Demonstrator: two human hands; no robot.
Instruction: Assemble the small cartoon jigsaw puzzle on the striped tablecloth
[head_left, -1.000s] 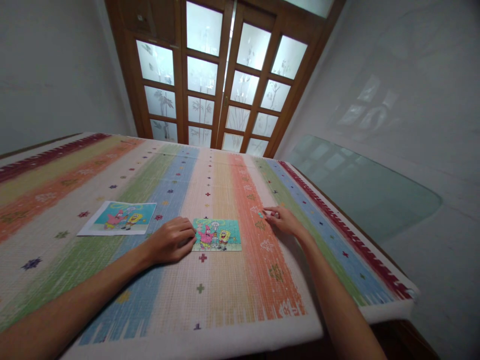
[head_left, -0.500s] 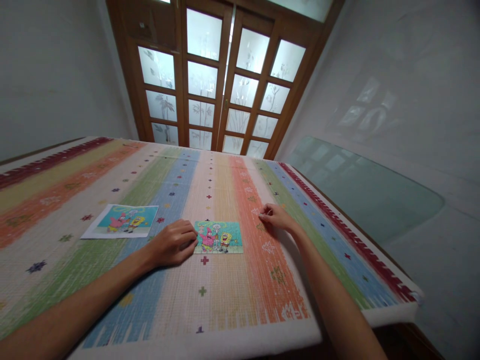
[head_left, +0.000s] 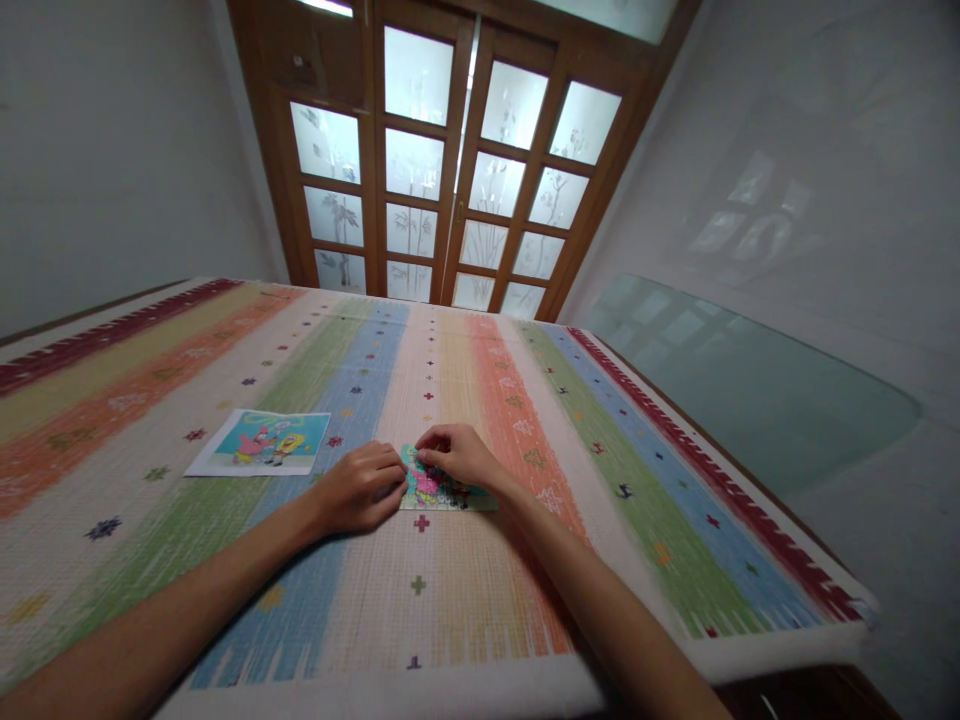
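We see the left hand [head_left: 364,487] resting curled against the left edge of the small puzzle [head_left: 442,490], holding nothing. The right hand [head_left: 457,455] lies over the puzzle, fingertips pinched together; whether on a piece, we cannot tell.

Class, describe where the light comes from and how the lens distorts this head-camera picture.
Head view: daylight enters through the frosted glass doors; wide-angle lens splays the striped tablecloth and forearms; left hand and right hand on the puzzle look slightly soft.

two bare forearms, sleeveless to the frame edge, ringless hands [head_left: 409,475]
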